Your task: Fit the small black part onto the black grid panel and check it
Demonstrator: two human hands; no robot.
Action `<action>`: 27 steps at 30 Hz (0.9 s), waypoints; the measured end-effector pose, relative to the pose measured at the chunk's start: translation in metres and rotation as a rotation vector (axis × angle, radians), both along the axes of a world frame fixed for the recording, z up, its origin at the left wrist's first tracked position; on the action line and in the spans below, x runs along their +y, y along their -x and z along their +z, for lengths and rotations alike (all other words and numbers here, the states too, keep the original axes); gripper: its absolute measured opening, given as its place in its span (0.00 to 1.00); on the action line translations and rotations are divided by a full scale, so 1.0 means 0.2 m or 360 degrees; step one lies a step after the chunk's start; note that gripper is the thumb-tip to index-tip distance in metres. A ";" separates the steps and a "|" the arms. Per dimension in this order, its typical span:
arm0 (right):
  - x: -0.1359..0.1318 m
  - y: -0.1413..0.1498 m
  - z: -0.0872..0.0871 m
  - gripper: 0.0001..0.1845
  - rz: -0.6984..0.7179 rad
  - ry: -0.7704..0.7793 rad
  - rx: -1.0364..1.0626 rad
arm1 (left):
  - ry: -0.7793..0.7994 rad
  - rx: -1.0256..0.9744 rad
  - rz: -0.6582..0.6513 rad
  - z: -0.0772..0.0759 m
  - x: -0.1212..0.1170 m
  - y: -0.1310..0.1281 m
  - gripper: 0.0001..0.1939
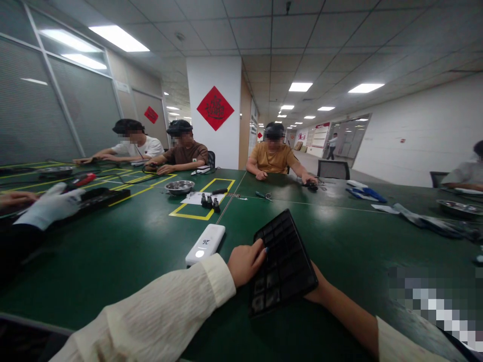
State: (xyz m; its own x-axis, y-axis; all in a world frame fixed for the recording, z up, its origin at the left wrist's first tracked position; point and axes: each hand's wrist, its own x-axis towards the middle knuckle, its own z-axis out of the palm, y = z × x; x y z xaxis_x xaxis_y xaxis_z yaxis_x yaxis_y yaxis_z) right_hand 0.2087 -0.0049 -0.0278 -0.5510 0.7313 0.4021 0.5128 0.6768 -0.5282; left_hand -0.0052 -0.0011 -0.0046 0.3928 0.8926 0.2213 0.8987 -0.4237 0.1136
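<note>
A black tray divided into small compartments (285, 256) is held tilted above the green table in front of me. My right hand (318, 285) grips its right edge from behind and below, so most of those fingers are hidden. Over the tray's left side, my left hand (246, 262) has its thumb and fingers pressed together. A tiny blue spot shows at those fingertips, too small to name. Pale contents show in some lower compartments. A white power bank marked 26 (206, 244) lies just beyond my left forearm.
On the green table (158, 271), a metal bowl (180, 187), several black cylindrical parts (210, 202) and pliers (263, 195) lie farther off. A co-worker's white-gloved hand (53, 205) is by a long black tray (101, 197) at left. Other people sit across the table.
</note>
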 end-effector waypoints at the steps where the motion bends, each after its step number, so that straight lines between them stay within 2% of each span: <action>1: 0.00 0.00 0.00 0.25 0.0005 0.0012 -0.0002 | -0.0008 0.0041 -0.0029 0.00 0.00 0.00 0.18; 4: -0.01 0.00 0.01 0.22 -0.0005 0.0034 0.0008 | -0.0048 0.0146 -0.0097 0.00 0.00 0.01 0.19; 10: -0.02 0.01 0.03 0.23 -0.0032 0.0009 -0.0010 | -0.0125 0.0197 -0.0162 0.01 -0.01 0.02 0.12; 16: -0.04 0.02 0.07 0.23 -0.0043 -0.0008 -0.0092 | -0.0009 0.0114 -0.0124 0.03 0.00 0.02 0.23; 21: -0.03 0.02 0.06 0.23 -0.0048 -0.0017 -0.0094 | -0.0009 0.0098 -0.0132 0.03 -0.01 0.02 0.19; 27: -0.03 0.02 0.05 0.21 -0.0058 -0.0041 -0.0145 | 0.0168 -0.0052 0.0022 0.02 0.01 0.01 0.27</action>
